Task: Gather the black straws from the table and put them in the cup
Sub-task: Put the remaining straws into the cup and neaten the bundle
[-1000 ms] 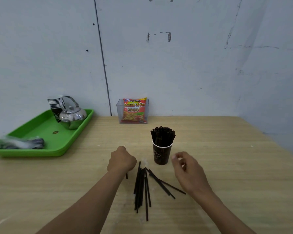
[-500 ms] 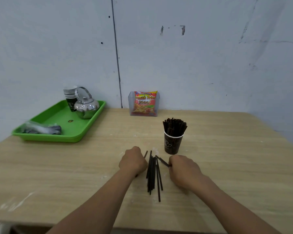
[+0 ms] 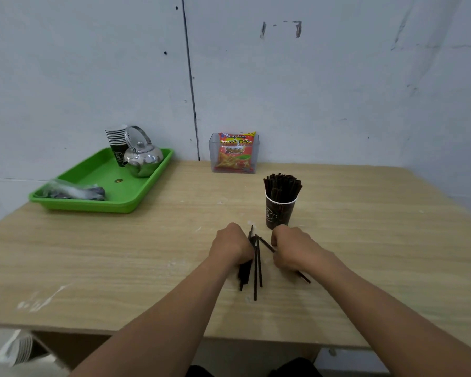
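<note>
pale, scuffed wall [image 3: 337,91] backs a wooden desk [image 3: 93,268]. near its front edge the loose black straws [image 3: 257,270] lie in a rough bundle between both hands. left hand [image 3: 233,246], knuckles up, curls its fingers around the bundle's left side; right hand [image 3: 292,248] curls over one straw that slants out beneath it. paper cup [image 3: 279,213], packed with upright straws, stands just beyond the right hand. far left, a green tray [image 3: 98,205] holds a kettle [image 3: 144,159] and stacked cups [image 3: 116,137].

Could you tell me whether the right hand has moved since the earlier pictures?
Yes: the right hand moved left, from beside the cup onto the straws.
</note>
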